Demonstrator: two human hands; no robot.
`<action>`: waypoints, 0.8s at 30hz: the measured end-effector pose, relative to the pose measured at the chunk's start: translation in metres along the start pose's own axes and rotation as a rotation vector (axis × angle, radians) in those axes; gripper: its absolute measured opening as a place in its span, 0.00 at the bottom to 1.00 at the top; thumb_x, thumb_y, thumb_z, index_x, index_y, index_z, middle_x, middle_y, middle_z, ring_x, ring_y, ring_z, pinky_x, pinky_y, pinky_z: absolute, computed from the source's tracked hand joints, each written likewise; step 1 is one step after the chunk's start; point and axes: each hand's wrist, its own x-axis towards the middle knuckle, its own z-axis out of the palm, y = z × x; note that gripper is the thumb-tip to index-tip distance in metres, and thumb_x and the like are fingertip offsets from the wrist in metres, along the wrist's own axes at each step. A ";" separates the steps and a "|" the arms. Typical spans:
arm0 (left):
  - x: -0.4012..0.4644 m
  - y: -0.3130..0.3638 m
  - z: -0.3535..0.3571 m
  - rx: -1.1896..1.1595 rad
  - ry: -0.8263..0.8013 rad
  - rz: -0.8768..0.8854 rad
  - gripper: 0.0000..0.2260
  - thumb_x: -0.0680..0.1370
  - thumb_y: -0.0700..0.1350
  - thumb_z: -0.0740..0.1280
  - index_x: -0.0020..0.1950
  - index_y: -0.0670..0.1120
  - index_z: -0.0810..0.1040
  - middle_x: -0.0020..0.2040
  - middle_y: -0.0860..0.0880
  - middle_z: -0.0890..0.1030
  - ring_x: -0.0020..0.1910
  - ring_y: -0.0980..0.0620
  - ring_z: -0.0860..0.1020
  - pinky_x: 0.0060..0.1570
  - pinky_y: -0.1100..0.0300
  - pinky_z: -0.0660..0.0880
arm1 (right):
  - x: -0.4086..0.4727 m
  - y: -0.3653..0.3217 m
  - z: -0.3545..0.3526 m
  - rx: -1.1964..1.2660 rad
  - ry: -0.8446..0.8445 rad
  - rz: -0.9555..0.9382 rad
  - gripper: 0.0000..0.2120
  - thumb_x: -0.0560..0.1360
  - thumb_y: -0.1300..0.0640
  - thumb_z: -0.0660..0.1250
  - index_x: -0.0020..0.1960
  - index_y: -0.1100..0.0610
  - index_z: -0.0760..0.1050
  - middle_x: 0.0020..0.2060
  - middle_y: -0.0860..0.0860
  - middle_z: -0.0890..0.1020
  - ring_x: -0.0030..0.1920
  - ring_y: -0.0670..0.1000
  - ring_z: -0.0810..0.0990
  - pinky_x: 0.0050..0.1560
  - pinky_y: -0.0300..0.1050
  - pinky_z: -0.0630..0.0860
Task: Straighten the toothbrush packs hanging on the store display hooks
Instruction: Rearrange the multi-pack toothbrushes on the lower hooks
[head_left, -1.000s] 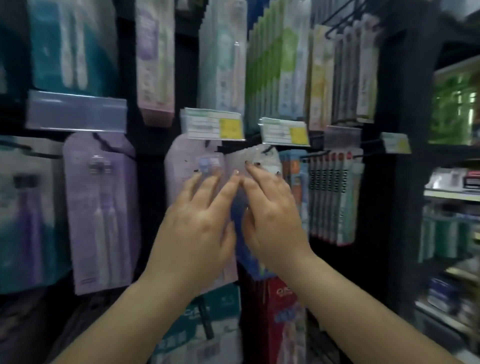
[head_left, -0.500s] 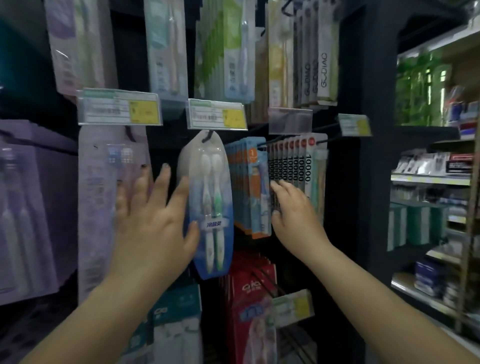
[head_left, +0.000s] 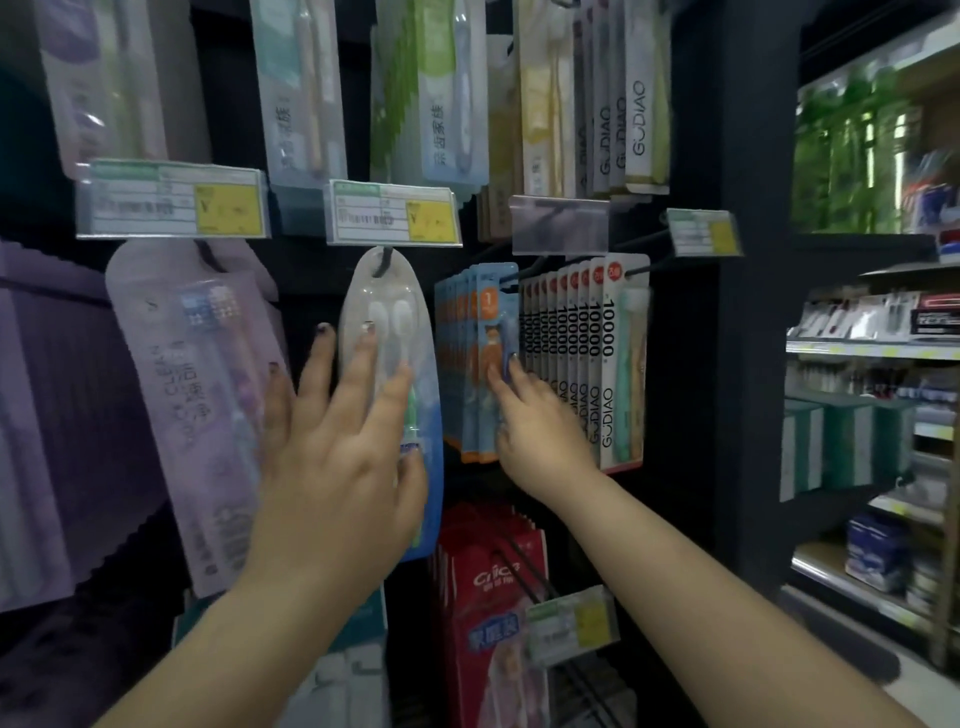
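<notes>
Clear oval blister pack (head_left: 387, 332) steadied by flat open left hand (head_left: 337, 467), nothing gripped; right hand (head_left: 540, 431) fingertips press orange-blue packs (head_left: 480, 364): push evenly, keep square on hook.

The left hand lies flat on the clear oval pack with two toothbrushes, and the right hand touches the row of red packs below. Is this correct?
Not quite. In the head view the right hand touches the row of blue and orange toothbrush packs, not the red packs hanging lower. The rest holds: the left hand lies flat on the clear oval two-toothbrush pack.
</notes>
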 end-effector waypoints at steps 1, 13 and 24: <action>0.001 0.008 0.002 -0.023 0.005 0.017 0.24 0.72 0.49 0.55 0.65 0.41 0.72 0.70 0.38 0.69 0.71 0.39 0.59 0.68 0.41 0.51 | 0.001 0.000 0.000 -0.008 -0.003 -0.004 0.33 0.76 0.60 0.59 0.76 0.53 0.48 0.76 0.55 0.50 0.75 0.57 0.53 0.72 0.56 0.58; 0.006 0.061 0.020 -0.158 0.007 0.111 0.22 0.72 0.46 0.58 0.65 0.43 0.73 0.69 0.42 0.71 0.71 0.42 0.59 0.68 0.44 0.50 | -0.005 0.048 -0.048 0.079 0.421 0.169 0.28 0.75 0.59 0.63 0.73 0.56 0.59 0.74 0.56 0.58 0.73 0.55 0.57 0.72 0.52 0.59; 0.007 0.061 0.022 -0.167 -0.025 0.124 0.21 0.72 0.47 0.58 0.65 0.45 0.72 0.69 0.43 0.71 0.71 0.43 0.60 0.69 0.46 0.48 | 0.043 0.092 -0.067 0.183 0.241 0.214 0.30 0.74 0.50 0.63 0.74 0.49 0.58 0.76 0.55 0.53 0.73 0.58 0.57 0.69 0.60 0.63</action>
